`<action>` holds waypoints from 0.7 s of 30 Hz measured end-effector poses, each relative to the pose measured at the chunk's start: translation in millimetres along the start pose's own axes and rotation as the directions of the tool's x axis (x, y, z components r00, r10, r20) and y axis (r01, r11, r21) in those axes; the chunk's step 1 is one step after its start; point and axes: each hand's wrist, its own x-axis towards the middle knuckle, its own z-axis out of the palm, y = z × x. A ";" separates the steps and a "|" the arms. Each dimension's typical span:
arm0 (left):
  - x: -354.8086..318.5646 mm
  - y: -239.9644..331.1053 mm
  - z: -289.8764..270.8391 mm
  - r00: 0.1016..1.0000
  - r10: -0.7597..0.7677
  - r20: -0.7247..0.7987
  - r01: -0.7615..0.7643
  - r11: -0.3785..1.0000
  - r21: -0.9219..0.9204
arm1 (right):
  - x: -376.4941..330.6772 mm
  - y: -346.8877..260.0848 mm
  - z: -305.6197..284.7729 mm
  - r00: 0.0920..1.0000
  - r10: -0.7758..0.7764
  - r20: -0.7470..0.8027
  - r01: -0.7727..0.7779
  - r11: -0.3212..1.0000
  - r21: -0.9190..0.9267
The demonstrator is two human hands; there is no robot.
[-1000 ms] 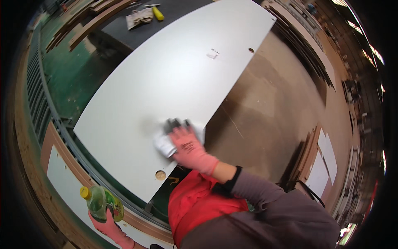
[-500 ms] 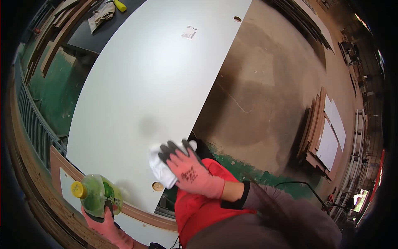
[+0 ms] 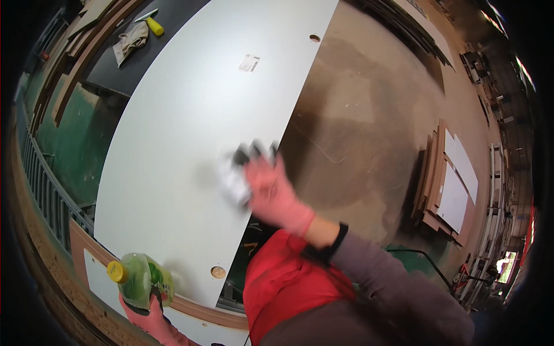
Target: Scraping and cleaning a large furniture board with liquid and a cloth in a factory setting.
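L hand [image 3: 148, 320] holds yellow-capped btl [image 3: 138, 281], contents unclear.

Soft glare brightens the long white curved-edged panel [image 3: 187, 135]; the brown concrete floor [image 3: 358, 115] lies dimmer, darkly shadowed alongside. Motion blurs the right grip [image 3: 269, 189], a pink-and-black gloved hand, and the white cloth [image 3: 232, 183]. Fisheye distortion bends edges toward the black rim; a small bright opening [image 3: 506, 267] is overexposed.

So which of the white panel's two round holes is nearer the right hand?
The tan-looking hole at the near end of the white panel; the other hole looks darker and sits farther up.
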 end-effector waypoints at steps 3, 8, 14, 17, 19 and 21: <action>-4.0 0.4 -3.9 0.999 -0.050 -0.009 0.050 0.999 -0.011 | 64.0 99.8 7.5 0.926 0.363 -0.098 -0.376 0.888 -0.264; -7.9 6.1 3.0 0.991 -0.130 -0.037 0.130 0.991 -0.020 | 104.4 156.5 -19.3 0.886 0.364 -0.287 -0.414 0.900 -0.136; 7.0 -31.8 -11.5 0.998 0.062 -0.012 -0.063 0.998 -0.008 | -30.5 -65.6 27.0 0.888 -0.455 0.060 0.329 0.723 0.608; 19.6 -31.2 -13.9 0.990 0.137 0.038 -0.135 0.989 -0.062 | -49.8 -98.5 39.1 0.779 -0.621 -0.086 0.592 0.683 0.427; 14.7 -10.5 1.4 1.000 0.024 0.010 -0.022 0.979 -0.204 | -36.4 -71.9 28.3 0.812 -0.579 -0.073 0.546 0.710 0.444; 0.6 51.7 13.9 0.981 0.191 -0.042 -0.183 0.972 0.145 | -0.8 -30.1 8.6 0.908 -0.413 0.073 0.326 0.805 0.495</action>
